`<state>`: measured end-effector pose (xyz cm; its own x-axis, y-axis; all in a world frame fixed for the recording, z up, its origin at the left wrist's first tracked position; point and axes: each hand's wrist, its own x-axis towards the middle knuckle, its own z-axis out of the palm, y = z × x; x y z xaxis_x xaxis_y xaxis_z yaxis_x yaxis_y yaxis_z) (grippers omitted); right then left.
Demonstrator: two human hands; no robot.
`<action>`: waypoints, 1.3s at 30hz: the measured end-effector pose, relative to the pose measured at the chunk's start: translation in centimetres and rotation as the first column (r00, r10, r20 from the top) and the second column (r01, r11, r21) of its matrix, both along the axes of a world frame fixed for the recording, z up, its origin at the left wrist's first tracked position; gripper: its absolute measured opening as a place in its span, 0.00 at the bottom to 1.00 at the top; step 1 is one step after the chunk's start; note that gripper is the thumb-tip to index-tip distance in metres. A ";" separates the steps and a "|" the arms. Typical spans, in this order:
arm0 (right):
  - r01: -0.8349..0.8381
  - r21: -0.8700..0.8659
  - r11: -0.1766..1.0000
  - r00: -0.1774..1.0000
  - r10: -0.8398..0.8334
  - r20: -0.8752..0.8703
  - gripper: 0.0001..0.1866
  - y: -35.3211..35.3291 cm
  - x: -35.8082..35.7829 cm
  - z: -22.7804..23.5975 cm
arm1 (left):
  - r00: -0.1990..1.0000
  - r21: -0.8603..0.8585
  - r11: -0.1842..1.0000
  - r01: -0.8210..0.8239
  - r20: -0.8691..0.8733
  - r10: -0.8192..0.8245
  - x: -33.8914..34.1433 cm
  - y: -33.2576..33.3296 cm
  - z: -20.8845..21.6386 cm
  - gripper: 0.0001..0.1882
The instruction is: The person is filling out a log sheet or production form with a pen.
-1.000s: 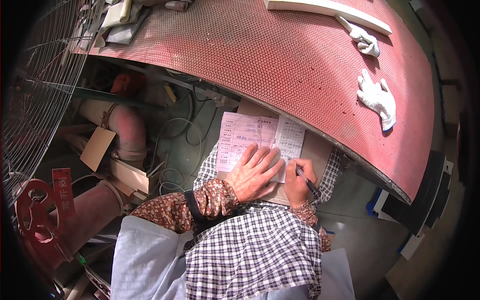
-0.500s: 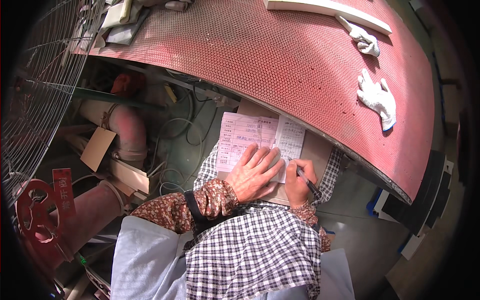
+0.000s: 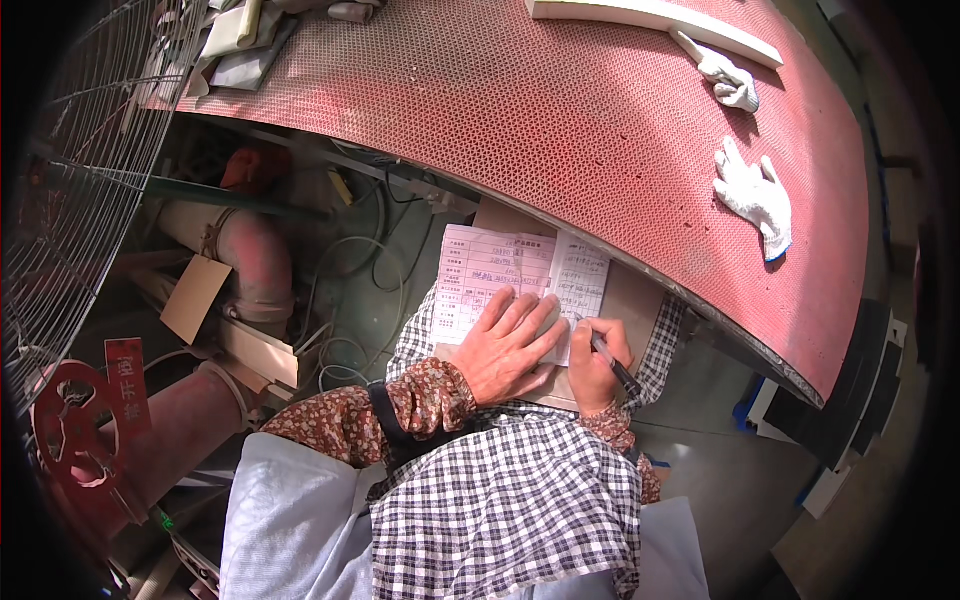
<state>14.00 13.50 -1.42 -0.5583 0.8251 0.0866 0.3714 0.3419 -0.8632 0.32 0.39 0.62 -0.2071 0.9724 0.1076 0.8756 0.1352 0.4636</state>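
My left hand [image 3: 510, 347] lies flat with fingers stretched across the lower part of a pink printed form [image 3: 490, 262]. Beside the form, a white sheet with handwriting [image 3: 578, 280] lies partly next to it, both resting on a brown board [image 3: 635, 300] on my lap. My right hand [image 3: 601, 366] is closed round a dark pen [image 3: 616, 365], its tip end at the white sheet's lower right. The pen's exact contact with the paper is too small to make out.
A red perforated table top [image 3: 480, 100] curves overhead of the board. Two white gloves, one nearer [image 3: 755, 195] and one farther [image 3: 728, 80], lie on it beside a pale bar [image 3: 655, 22]. Left are a wire guard [image 3: 90, 170], red pipes [image 3: 185, 430] and a valve wheel [image 3: 75, 420].
Almost nothing differs. My left hand stays flat on the form, and my right hand keeps its grip on the pen with barely any shift.
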 end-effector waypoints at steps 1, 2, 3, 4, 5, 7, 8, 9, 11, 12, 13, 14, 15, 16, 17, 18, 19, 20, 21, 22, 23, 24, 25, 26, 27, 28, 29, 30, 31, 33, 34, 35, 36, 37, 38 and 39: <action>0.002 -0.006 1.000 1.000 -0.002 -0.001 0.07 0.0 0.0 0.1 | 1.000 0.003 1.000 -0.001 0.002 0.001 0.0 0.0 -0.1 0.39; 0.005 -0.006 1.000 1.000 -0.005 -0.002 0.07 0.0 0.0 0.1 | 1.000 0.006 1.000 -0.002 0.003 0.002 0.1 0.0 -0.1 0.39; 0.007 -0.006 1.000 1.000 -0.008 -0.002 0.07 -0.1 -0.1 0.1 | 1.000 0.009 1.000 -0.003 0.005 0.003 0.1 0.0 -0.1 0.39; 0.010 -0.006 1.000 1.000 -0.010 -0.002 0.07 -0.1 -0.1 0.1 | 1.000 0.008 1.000 -0.002 0.006 0.002 0.1 0.0 -0.1 0.39; 0.010 -0.005 1.000 1.000 -0.010 -0.005 0.06 -0.1 -0.1 0.2 | 1.000 0.007 1.000 -0.001 0.007 0.001 0.0 0.0 -0.1 0.39; 0.010 -0.001 1.000 1.000 -0.010 -0.010 0.06 -0.1 -0.2 0.2 | 1.000 0.007 1.000 0.001 0.009 -0.001 0.0 0.0 -0.2 0.39; 0.010 0.004 1.000 1.000 -0.010 -0.011 0.06 -0.1 -0.2 0.2 | 1.000 0.008 1.000 0.002 0.010 -0.002 0.1 0.0 -0.2 0.39; 0.010 0.008 1.000 1.000 -0.010 -0.013 0.06 -0.1 -0.1 0.1 | 1.000 0.008 1.000 0.003 0.011 -0.003 0.1 0.0 -0.2 0.39; 0.008 0.012 1.000 1.000 -0.008 -0.016 0.06 -0.1 -0.1 0.1 | 1.000 0.012 1.000 0.002 0.010 -0.002 0.0 0.0 -0.2 0.39; 0.006 0.011 1.000 1.000 -0.006 -0.016 0.06 0.0 -0.2 0.1 | 1.000 0.014 1.000 0.002 0.010 -0.002 0.0 0.0 -0.3 0.39; 0.005 0.011 1.000 1.000 -0.004 -0.016 0.06 0.0 -0.2 0.1 | 1.000 0.013 1.000 0.001 0.010 -0.001 0.0 0.0 -0.3 0.38; 0.005 0.012 1.000 1.000 -0.005 -0.016 0.06 0.0 -0.2 0.1 | 1.000 0.012 1.000 0.001 0.010 -0.001 0.0 0.0 -0.2 0.38; 0.005 0.013 1.000 1.000 -0.004 -0.016 0.06 -0.1 -0.3 0.1 | 1.000 0.010 1.000 0.000 0.010 0.000 0.0 0.0 -0.2 0.38; 0.007 0.017 1.000 1.000 -0.006 -0.016 0.06 -0.1 -0.3 0.2 | 1.000 0.011 1.000 0.002 0.009 -0.002 0.0 0.0 -0.1 0.38; 0.008 0.019 1.000 1.000 -0.008 -0.013 0.06 -0.1 -0.2 0.2 | 1.000 0.013 1.000 0.003 0.008 -0.003 -0.1 0.1 0.0 0.38; 0.010 0.021 1.000 1.000 -0.010 -0.010 0.06 -0.1 -0.2 0.2 | 1.000 0.015 1.000 0.005 0.007 -0.005 -0.1 0.1 0.0 0.38; 0.010 0.021 1.000 1.000 -0.009 -0.009 0.06 0.0 -0.2 0.2 | 1.000 0.017 1.000 0.002 0.008 -0.002 0.0 0.1 0.0 0.38; 0.010 0.030 0.999 1.000 -0.010 -0.012 0.06 0.0 -0.2 0.2 | 1.000 0.019 1.000 -0.001 0.009 0.001 0.0 0.1 -0.1 0.38; 0.011 0.039 0.999 1.000 -0.010 -0.016 0.06 0.0 -0.2 0.1 | 1.000 0.022 1.000 -0.004 0.010 0.004 0.1 0.1 -0.2 0.38; 0.010 0.048 0.999 1.000 -0.009 -0.019 0.06 0.0 -0.3 0.0 | 1.000 0.023 1.000 -0.006 0.011 0.006 0.1 0.0 -0.2 0.38; 0.009 0.050 0.999 1.000 -0.008 -0.018 0.07 0.0 -0.3 0.0 | 1.000 0.025 1.000 -0.008 0.011 0.008 0.1 0.0 -0.2 0.38; 0.008 0.052 0.999 1.000 -0.007 -0.017 0.07 0.0 -0.3 0.1 | 1.000 0.027 1.000 -0.010 0.011 0.010 0.1 0.0 -0.2 0.38; 0.008 0.054 0.999 1.000 -0.007 -0.017 0.07 0.0 -0.3 0.1 | 1.000 0.024 1.000 -0.009 0.009 0.009 0.1 0.0 -0.2 0.38; 0.008 0.053 0.999 1.000 -0.008 -0.017 0.07 0.0 -0.3 0.0 | 1.000 0.022 1.000 -0.007 0.007 0.007 0.1 0.0 -0.2 0.38; 0.009 0.051 0.999 1.000 -0.008 -0.017 0.07 -0.1 -0.3 0.0 | 1.000 0.020 1.000 -0.006 0.005 0.006 0.1 0.0 -0.2 0.38; 0.010 0.050 0.999 1.000 -0.009 -0.016 0.07 -0.1 -0.2 0.0 | 1.000 0.019 1.000 -0.005 0.006 0.005 0.1 0.0 -0.2 0.38; 0.008 0.049 0.999 1.000 -0.007 -0.020 0.07 0.0 -0.2 0.0 | 1.000 0.019 1.000 -0.004 0.006 0.004 0.1 0.1 -0.1 0.38; 0.007 0.048 0.999 1.000 -0.006 -0.024 0.07 0.0 -0.3 0.1 | 1.000 0.018 1.000 -0.002 0.007 0.002 0.0 0.1 -0.1 0.38; 0.005 0.046 0.999 1.000 -0.004 -0.028 0.07 0.0 -0.3 0.1 | 1.000 0.018 1.000 -0.002 0.008 0.002 0.0 0.1 -0.1 0.38; 0.008 0.042 0.999 1.000 -0.007 -0.020 0.07 0.0 -0.2 0.1 | 1.000 0.017 1.000 -0.002 0.009 0.001 0.0 0.1 -0.1 0.38; 0.009 0.040 0.999 1.000 -0.008 -0.017 0.06 0.0 -0.2 0.0 | 1.000 0.018 1.000 -0.002 0.010 0.001 0.0 0.1 0.0 0.38; 0.008 0.045 0.999 1.000 -0.008 -0.016 0.06 0.0 -0.2 0.1 | 1.000 0.020 1.000 -0.001 0.010 0.001 -0.1 0.1 0.0 0.38; 0.008 0.050 0.999 1.000 -0.007 -0.015 0.06 0.0 -0.2 0.1 | 1.000 0.022 1.000 -0.001 0.011 0.001 -0.1 0.1 0.1 0.38; 0.007 0.054 0.998 1.000 -0.006 -0.014 0.06 0.0 -0.3 0.1 | 1.000 0.020 1.000 -0.002 0.010 0.002 -0.1 0.1 0.0 0.38; 0.007 0.052 0.999 1.000 -0.007 -0.014 0.06 0.0 -0.3 0.1 | 1.000 0.018 1.000 -0.003 0.010 0.002 -0.1 0.1 0.0 0.38; 0.008 0.050 0.999 1.000 -0.007 -0.014 0.06 0.0 -0.2 0.0 | 1.000 0.016 1.000 -0.003 0.009 0.003 -0.1 0.0 0.0 0.38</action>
<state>13.76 13.48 -1.43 -0.5506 0.8237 0.1354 0.3624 0.3820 -0.8501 0.25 0.42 0.67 -0.2113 0.9699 0.1212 0.8710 0.1306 0.4736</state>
